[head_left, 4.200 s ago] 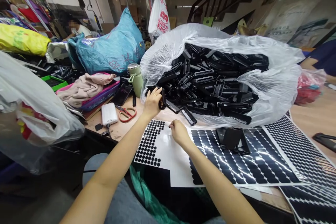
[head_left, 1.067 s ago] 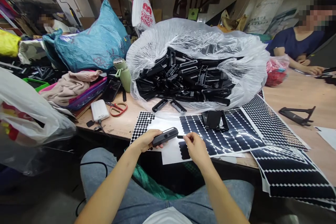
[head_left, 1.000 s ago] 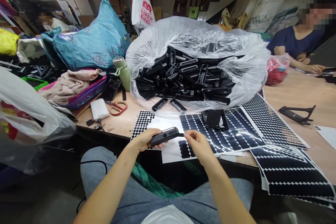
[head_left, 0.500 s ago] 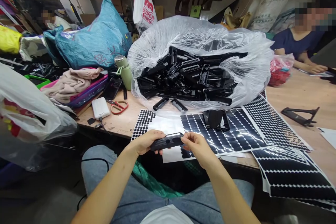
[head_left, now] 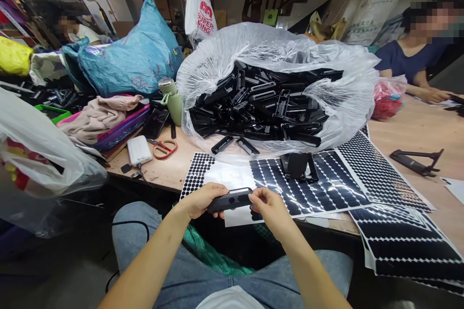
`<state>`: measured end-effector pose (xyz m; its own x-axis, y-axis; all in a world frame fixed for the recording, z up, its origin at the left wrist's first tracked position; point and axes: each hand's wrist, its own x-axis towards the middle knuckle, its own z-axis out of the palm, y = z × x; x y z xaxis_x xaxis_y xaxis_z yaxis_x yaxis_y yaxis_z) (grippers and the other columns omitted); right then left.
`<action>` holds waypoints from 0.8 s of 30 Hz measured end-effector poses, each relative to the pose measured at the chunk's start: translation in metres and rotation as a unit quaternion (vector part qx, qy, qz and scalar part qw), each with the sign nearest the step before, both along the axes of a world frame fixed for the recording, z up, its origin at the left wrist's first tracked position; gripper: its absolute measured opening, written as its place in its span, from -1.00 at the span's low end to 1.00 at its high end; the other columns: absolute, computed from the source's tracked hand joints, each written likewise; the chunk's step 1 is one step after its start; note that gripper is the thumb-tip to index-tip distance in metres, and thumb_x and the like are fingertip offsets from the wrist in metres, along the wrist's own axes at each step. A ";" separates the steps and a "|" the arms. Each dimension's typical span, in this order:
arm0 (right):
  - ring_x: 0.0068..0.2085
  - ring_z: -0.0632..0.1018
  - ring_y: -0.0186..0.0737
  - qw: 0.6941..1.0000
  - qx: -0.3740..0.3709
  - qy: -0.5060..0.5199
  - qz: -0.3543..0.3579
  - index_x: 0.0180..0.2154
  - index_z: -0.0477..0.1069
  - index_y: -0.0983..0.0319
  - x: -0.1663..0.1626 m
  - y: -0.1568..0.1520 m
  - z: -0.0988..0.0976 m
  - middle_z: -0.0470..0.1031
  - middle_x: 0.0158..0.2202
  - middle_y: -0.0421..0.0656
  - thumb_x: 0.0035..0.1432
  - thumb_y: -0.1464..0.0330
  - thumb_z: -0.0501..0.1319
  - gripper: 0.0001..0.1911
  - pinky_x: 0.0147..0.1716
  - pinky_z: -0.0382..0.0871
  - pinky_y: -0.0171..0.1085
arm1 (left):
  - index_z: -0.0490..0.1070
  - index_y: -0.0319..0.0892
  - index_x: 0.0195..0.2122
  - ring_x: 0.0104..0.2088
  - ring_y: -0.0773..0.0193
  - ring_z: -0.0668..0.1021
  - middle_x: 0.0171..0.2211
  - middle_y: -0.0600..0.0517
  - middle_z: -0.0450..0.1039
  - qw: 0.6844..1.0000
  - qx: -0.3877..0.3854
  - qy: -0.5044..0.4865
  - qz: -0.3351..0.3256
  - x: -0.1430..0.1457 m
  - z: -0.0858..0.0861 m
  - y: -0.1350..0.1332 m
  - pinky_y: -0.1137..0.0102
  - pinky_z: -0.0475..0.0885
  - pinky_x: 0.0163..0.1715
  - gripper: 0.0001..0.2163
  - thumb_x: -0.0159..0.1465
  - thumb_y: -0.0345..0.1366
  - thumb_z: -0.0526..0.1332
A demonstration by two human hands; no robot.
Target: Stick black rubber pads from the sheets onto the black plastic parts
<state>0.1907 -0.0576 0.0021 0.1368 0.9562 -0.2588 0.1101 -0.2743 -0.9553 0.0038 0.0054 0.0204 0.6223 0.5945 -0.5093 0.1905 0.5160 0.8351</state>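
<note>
My left hand [head_left: 202,200] is closed round the left end of a flat black plastic part [head_left: 230,200], held level just in front of the table edge. My right hand [head_left: 267,205] pinches the right end of the same part, fingers pressed on it. Under both hands lies a white sheet of black oval stickers [head_left: 311,186], partly stripped bare at its left. Behind it a big clear plastic bag [head_left: 337,101] holds a heap of the same black parts [head_left: 261,106]. Two loose black parts [head_left: 235,145] lie before the bag.
A folded black stand [head_left: 299,166] sits on the sticker sheet; another black stand [head_left: 416,160] lies at right. More sticker sheets [head_left: 409,241] overlap to the right. Scissors [head_left: 165,147], a white power bank [head_left: 139,150] and a green bottle [head_left: 173,101] stand left. A person in blue [head_left: 409,60] sits at far right.
My left hand took a black part from the bag and brought it near me. My right hand peeled a sticker from the sheet and now presses on the part's right end.
</note>
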 end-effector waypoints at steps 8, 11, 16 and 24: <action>-0.46 0.40 -0.30 0.999 0.023 -0.046 -0.007 -0.48 0.33 0.25 0.000 -0.002 -0.002 0.36 -0.51 -0.18 0.00 0.16 0.13 -0.74 -0.43 0.34 -0.29 | 0.32 -0.27 -0.46 -0.69 0.38 0.45 -0.49 -0.07 0.49 1.000 0.002 0.006 0.002 0.001 -0.001 -0.002 0.55 0.22 -0.77 -0.75 0.11 -0.14 0.13; -0.45 0.40 -0.27 0.997 0.028 -0.070 -0.011 -0.48 0.33 0.24 -0.001 -0.002 -0.003 0.36 -0.52 -0.18 0.01 0.17 0.12 -0.74 -0.41 0.33 -0.27 | 0.33 -0.27 -0.45 -0.69 0.38 0.45 -0.47 -0.07 0.49 1.000 0.002 0.010 0.000 0.002 -0.003 -0.002 0.54 0.24 -0.76 -0.74 0.11 -0.12 0.13; -0.45 0.41 -0.25 0.994 0.036 -0.101 -0.026 -0.47 0.33 0.24 -0.004 -0.006 0.001 0.38 -0.50 -0.17 0.00 0.16 0.13 -0.74 -0.40 0.31 -0.26 | 0.33 -0.26 -0.47 -0.68 0.38 0.44 -0.54 -0.02 0.45 1.000 0.002 0.012 0.010 0.004 -0.002 -0.004 0.54 0.24 -0.76 -0.73 0.09 -0.11 0.15; -0.42 0.44 -0.33 0.984 0.063 0.079 -0.145 -0.33 0.12 0.18 -0.006 0.004 -0.015 0.33 -0.32 -0.22 -0.15 0.18 0.27 -0.60 -0.39 0.37 -0.28 | 0.29 -0.22 -0.46 -0.66 0.34 0.42 -0.64 0.03 0.37 0.996 0.079 0.023 0.025 0.004 -0.001 -0.003 0.50 0.23 -0.69 -0.71 0.17 -0.07 0.05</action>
